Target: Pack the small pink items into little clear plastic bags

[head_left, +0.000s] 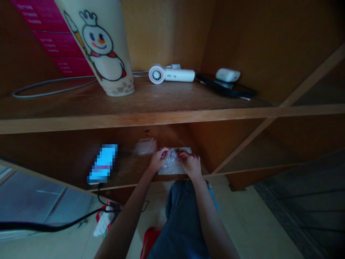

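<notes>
On the lower shelf, a clear crinkled plastic bag (170, 160) lies over a pale flat sheet (176, 169). My left hand (159, 159) is at the bag's left side, its fingers curled and pinched on the plastic. My right hand (191, 163) is at the right side, fingers bent together over small dark red bits (178, 151); what exactly it holds is too small to make out. A stack of clear plastic sleeves (146, 146) lies just behind and left of my left hand.
A lit, blurred phone (104, 163) with a cable lies left on the lower shelf. The upper shelf (161, 99) bears a snowman drink cup (107, 54), a white handheld fan (172, 75) and a white case (228, 75) on a dark object.
</notes>
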### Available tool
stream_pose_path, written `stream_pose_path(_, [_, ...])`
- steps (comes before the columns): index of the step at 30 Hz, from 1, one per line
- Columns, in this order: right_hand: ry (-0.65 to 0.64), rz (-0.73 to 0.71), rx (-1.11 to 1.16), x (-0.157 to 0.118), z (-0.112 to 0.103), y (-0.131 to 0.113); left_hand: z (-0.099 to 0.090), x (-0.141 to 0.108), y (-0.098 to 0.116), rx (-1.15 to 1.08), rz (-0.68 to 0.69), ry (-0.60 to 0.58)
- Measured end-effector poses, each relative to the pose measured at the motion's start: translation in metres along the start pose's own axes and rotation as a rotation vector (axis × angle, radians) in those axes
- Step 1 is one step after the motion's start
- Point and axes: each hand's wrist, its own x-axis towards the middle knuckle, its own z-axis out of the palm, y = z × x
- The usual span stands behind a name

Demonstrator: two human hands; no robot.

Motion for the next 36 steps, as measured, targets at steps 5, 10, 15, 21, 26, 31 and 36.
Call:
stream_pose_path(5, [-0.001,0.011,0.037,0.001,-0.003,0.002,0.001,0.0,-0.003,-0.006,0.003,0.002])
stream_pose_path(10, [0.063,0.056,0.123,0.003,-0.004,0.011,0.002,0.0,-0.006,-0.015,-0.003,0.0])
stream_pose_path(15, [0.052,0.055,0.158,0.002,-0.005,0.019,0.002,0.0,-0.005,-0.008,-0.008,0.0])
stream_pose_path(21, [-0.002,-0.017,0.103,0.0,-0.005,0.01,0.002,0.0,-0.004,-0.039,-0.006,0.016])
stream_pose_path(26, [-0.035,-0.05,0.046,0.0,-0.001,0.001,-0.002,-0.001,0.001,-0.095,-0.019,0.023])
stream_pose_path(31, [-0.048,-0.026,0.03,0.002,0.001,-0.001,-0.004,-0.001,0.005,-0.113,-0.033,0.022])
stream_pose_path(36, [-0.053,-0.035,0.023,0.0,0.0,-0.002,-0.001,-0.001,0.0,-0.102,-0.037,0.019])
